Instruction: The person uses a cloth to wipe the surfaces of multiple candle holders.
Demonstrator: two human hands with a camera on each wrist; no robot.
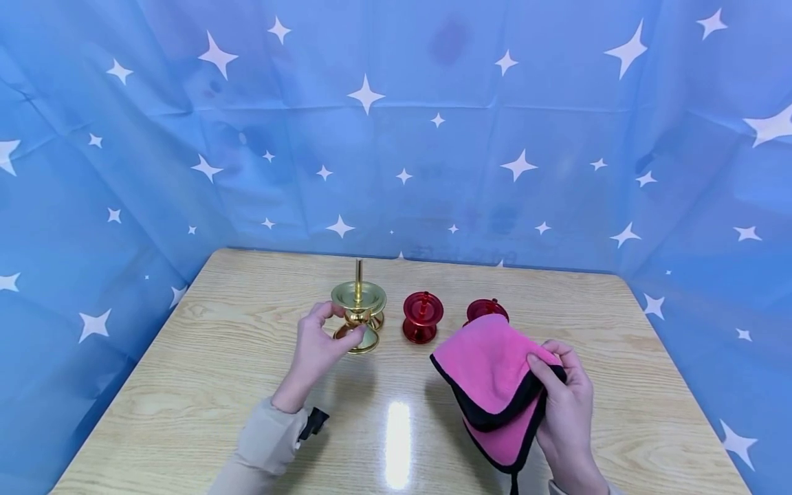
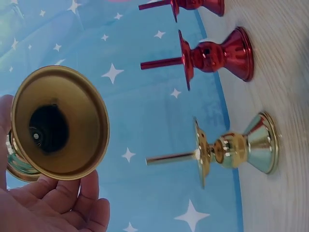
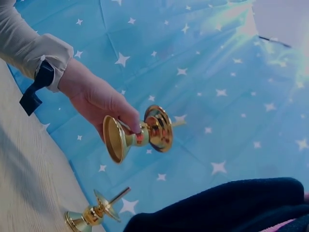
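Observation:
In the head view, my left hand (image 1: pixel 317 347) grips a gold candle holder (image 1: pixel 359 297) by its narrow middle, raised off the table. Its hollow base (image 2: pixel 89 145) faces the left wrist camera. From the right wrist view, the same candle holder (image 3: pixel 160 129) tilts, with thumb and fingers around its stem. A second gold candle holder (image 2: pixel 232 150) stands on the table behind it, mostly hidden in the head view. My right hand (image 1: pixel 566 399) pinches a folded pink cloth (image 1: pixel 491 361) with black edging between thumb and fingers. A dark part of the cloth (image 3: pixel 222 203) fills the right wrist view's lower edge.
Two red candle holders stand on the wooden table (image 1: pixel 204 385): one (image 1: pixel 422 313) near the middle, another (image 1: pixel 487 309) partly behind the cloth. A blue curtain (image 1: pixel 402 137) with white stars hangs behind the table and along both sides.

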